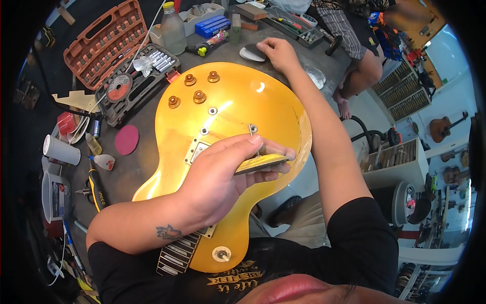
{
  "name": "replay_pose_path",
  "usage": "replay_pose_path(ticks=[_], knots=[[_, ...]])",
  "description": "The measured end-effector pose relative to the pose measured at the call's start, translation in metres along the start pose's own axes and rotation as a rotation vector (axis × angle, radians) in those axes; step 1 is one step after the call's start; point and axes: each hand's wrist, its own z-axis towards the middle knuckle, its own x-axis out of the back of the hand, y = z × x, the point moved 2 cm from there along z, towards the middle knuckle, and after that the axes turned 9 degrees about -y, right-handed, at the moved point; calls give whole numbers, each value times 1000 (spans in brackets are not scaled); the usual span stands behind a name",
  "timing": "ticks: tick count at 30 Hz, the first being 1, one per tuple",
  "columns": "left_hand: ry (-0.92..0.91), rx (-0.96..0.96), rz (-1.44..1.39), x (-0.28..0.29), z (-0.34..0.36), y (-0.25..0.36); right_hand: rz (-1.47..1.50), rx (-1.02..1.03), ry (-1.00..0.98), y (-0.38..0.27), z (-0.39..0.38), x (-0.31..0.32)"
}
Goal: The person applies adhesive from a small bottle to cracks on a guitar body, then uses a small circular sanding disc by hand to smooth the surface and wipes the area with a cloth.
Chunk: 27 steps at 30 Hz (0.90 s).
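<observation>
My left hand [223, 164] is closed around a round sanding pad [260, 163], yellow on its side and dark on its flat face. A thin metal shaft stands up from the pad between my fingers. Under that hand lies a gold electric guitar [243, 93] with several amber knobs and part of a fretboard [178, 252] showing. Farther off, my right hand [281, 54] pinches a dark sanding disc [256, 49] at the bench's far side. A pale disc [251, 54] lies just beneath it. My left forearm hides part of the guitar's neck end.
On the left of the bench [114, 169] are a maroon disc [126, 140], an orange socket case [109, 43], a white cup [61, 150] and yellow-handled pliers [96, 187]. A glass bottle [173, 30] and a tool tray [298, 30] stand behind. Another person's leg [362, 71] is at the far right.
</observation>
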Motion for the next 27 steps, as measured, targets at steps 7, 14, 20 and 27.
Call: replay_pose_path(ticks=[7,14,20,27], knots=[[4,0,12,1,-2,1,-70,-3,165,-4,-3,-2],[-6,-4,9,2,-1,0,10,101,121,0,-2,-6],[10,4,10,0,-2,-1,-110,191,-34,-17,-15,-6],[-10,-8,28,-1,3,-2,-265,-80,-16,10,-30,84]])
